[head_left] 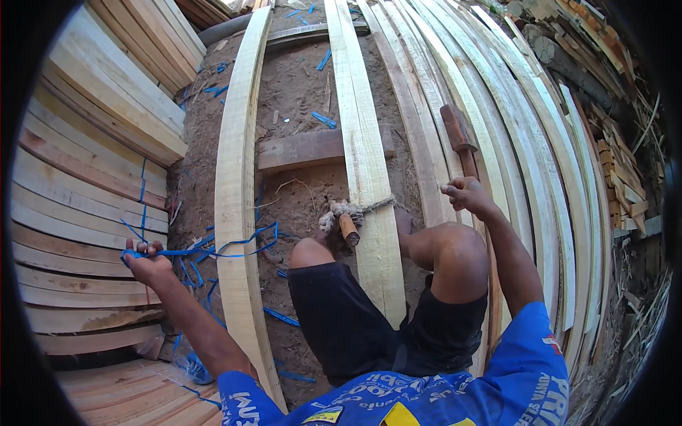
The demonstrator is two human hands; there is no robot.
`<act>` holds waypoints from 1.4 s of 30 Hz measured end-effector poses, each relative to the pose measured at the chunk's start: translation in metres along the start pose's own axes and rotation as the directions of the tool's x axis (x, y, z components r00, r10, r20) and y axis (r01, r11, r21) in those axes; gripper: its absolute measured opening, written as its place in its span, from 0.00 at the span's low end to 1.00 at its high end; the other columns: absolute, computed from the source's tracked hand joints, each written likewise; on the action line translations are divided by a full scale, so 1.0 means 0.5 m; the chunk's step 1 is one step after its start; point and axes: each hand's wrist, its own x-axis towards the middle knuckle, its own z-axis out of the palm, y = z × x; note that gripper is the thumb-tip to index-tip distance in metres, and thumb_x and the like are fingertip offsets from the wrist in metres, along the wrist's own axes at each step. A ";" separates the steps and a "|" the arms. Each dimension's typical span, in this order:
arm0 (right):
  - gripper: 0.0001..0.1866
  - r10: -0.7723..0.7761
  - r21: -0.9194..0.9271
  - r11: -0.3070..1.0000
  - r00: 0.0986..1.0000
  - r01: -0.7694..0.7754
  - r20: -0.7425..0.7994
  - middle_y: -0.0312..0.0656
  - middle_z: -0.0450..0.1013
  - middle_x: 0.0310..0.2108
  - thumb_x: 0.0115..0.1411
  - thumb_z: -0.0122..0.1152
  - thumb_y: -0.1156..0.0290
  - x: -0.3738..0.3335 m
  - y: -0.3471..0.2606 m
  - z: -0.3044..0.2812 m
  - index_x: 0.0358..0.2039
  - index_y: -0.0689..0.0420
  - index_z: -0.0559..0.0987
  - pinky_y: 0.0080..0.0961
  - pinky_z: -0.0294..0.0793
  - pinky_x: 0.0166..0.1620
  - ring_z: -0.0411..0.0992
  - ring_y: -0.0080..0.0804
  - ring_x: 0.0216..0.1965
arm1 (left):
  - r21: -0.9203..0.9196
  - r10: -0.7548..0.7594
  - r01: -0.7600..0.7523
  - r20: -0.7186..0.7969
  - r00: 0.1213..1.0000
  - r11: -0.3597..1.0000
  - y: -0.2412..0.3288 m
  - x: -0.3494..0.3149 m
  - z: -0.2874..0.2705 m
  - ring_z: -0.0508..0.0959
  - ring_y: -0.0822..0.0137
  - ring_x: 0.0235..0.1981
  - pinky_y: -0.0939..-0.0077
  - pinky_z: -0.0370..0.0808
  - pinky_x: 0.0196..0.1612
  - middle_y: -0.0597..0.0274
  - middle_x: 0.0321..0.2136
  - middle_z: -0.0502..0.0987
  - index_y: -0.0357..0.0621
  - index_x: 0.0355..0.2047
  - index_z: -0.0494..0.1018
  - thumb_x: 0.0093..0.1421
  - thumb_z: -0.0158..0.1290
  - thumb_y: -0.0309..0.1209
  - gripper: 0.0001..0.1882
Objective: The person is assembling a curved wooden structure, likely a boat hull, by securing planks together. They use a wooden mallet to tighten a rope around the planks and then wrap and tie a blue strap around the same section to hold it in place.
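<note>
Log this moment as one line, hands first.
left hand: gripping blue plastic strap | right hand: curled near brown block-headed tool, grip unclear | centre: brown wooden peg, grey rope across pale sawn plank

Print is found on the blue shirt (490, 405). Across the chest, several words are set in white lettering (383, 387) of mixed sizes; the lines are foreshortened by the steep view and only partly legible. On the right sleeve (522, 348), large white capitals are seen running along the cloth, with a smaller white line set alongside; a small red-and-white emblem (552, 345) is placed above them. On the left sleeve (231, 387), bold white characters are shown, cut by folds. Near the lower edge, a yellow patch (323, 416) is marked with dark print, too small to be read surely.
</note>
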 end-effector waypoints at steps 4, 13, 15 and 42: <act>0.24 0.186 0.171 0.963 0.972 -0.210 0.145 0.39 0.72 0.24 0.61 0.55 0.49 0.195 0.118 0.073 0.37 0.63 0.75 0.19 0.72 0.27 0.72 0.24 0.24 | 0.270 -0.007 -0.189 0.591 0.807 0.944 -0.193 -0.125 0.200 0.60 0.82 0.14 0.85 0.64 0.18 0.66 0.22 0.71 0.40 0.52 0.68 0.67 0.44 0.36 0.18; 0.37 0.199 0.696 0.573 0.897 -0.432 0.394 0.41 0.68 0.51 0.63 0.33 0.37 0.499 0.306 0.379 0.56 0.56 0.67 0.37 0.62 0.54 0.65 0.34 0.51 | 0.984 -0.949 -0.148 0.138 0.283 0.099 -0.926 -0.241 0.154 0.77 0.68 0.26 0.68 0.70 0.31 0.56 0.24 0.79 0.40 0.35 0.66 0.58 0.46 0.24 0.05; 0.36 0.109 0.773 0.499 0.913 -0.392 0.393 0.43 0.63 0.58 0.64 0.32 0.39 0.481 0.251 0.431 0.60 0.55 0.63 0.36 0.59 0.59 0.62 0.39 0.57 | 0.949 -0.958 0.235 0.149 0.247 0.208 -0.996 -0.235 0.075 0.77 0.65 0.30 0.66 0.72 0.33 0.52 0.30 0.79 0.40 0.37 0.72 0.61 0.44 0.29 0.09; 0.17 0.315 0.952 0.293 0.930 0.092 -0.187 0.31 0.55 0.13 0.67 0.44 0.59 0.358 0.209 0.176 0.26 0.56 0.71 0.25 0.64 0.27 0.55 0.22 0.15 | 0.919 -0.896 -0.329 0.322 0.307 0.218 -0.700 -0.123 0.106 0.66 0.79 0.19 0.79 0.59 0.21 0.71 0.16 0.71 0.33 0.32 0.79 0.55 0.57 0.32 0.12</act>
